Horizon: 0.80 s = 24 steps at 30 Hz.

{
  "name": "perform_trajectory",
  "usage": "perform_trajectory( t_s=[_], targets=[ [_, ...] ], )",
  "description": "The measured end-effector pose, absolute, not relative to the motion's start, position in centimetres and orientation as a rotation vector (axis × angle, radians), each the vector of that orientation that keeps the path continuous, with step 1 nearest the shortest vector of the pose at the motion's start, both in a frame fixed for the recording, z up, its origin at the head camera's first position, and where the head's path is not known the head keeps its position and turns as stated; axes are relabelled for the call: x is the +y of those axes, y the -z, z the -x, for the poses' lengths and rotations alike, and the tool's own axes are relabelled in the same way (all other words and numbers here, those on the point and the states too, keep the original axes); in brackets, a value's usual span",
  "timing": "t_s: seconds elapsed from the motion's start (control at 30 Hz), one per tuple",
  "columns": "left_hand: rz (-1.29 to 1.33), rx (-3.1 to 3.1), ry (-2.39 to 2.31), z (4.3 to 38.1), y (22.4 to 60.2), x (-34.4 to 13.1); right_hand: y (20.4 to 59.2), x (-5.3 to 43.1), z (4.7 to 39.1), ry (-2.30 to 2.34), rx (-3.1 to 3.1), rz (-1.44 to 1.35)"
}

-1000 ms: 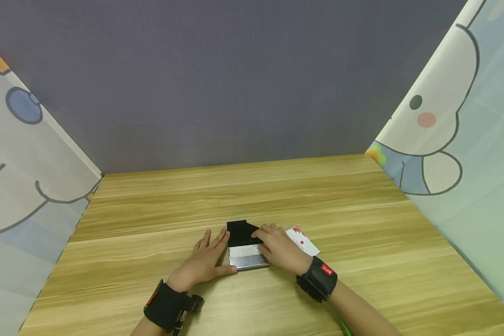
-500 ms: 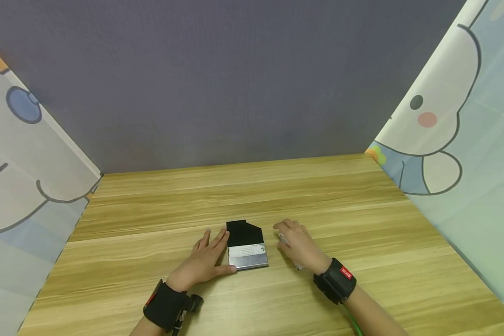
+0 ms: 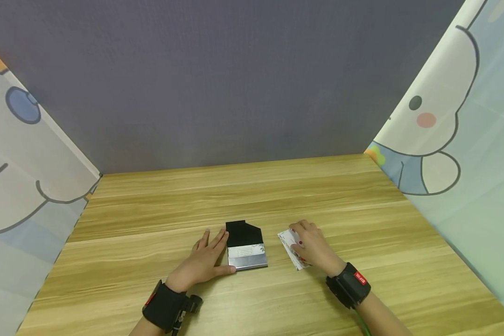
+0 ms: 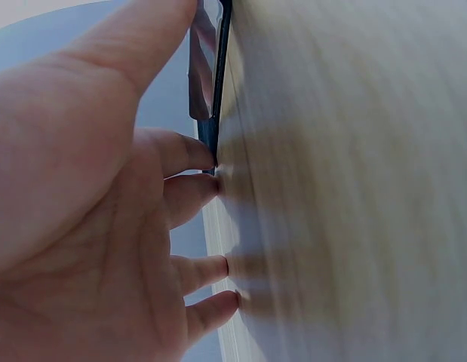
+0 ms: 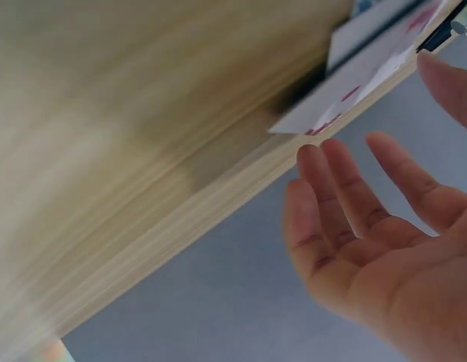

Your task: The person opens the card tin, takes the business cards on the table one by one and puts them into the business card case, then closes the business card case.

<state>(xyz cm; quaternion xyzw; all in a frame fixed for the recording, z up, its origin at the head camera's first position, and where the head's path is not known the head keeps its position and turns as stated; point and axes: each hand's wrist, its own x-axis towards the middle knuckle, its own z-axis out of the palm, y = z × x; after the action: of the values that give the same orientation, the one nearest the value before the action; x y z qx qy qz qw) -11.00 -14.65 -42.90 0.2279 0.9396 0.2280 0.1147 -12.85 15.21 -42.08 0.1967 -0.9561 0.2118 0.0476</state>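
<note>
An opened business card case (image 3: 247, 256) with a black lid and a silver front lies on the table, a white printed card (image 3: 245, 251) inside it. My left hand (image 3: 203, 261) rests along its left side, fingers spread, with the thumb at the near left corner. Right of the case is a small group of white cards with red print (image 3: 289, 240), overlapping and slightly fanned. Over their right part is my right hand (image 3: 315, 247). In the right wrist view its loosely bent fingers (image 5: 350, 185) are beside the cards' edge, not closed round them.
The wood-grain table (image 3: 172, 200) extends around both hands. A dark grey panel (image 3: 235, 84) stands behind it, and cartoon-printed sheets (image 3: 466, 140) flank the sides. A green cable (image 3: 363, 324) trails from the right wrist strap.
My right hand has left the card case and moved right to the loose cards, which now show fanned under it. The left hand and the case have stayed in place.
</note>
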Motion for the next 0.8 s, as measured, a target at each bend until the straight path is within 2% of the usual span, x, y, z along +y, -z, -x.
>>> perform_trajectory(
  t_s=[0.8],
  targets=[
    [-0.675,2.757,-0.659,10.91,42.88,-14.64,42.17,16.13,12.43,-0.563,-2.979,-0.503]
  ],
)
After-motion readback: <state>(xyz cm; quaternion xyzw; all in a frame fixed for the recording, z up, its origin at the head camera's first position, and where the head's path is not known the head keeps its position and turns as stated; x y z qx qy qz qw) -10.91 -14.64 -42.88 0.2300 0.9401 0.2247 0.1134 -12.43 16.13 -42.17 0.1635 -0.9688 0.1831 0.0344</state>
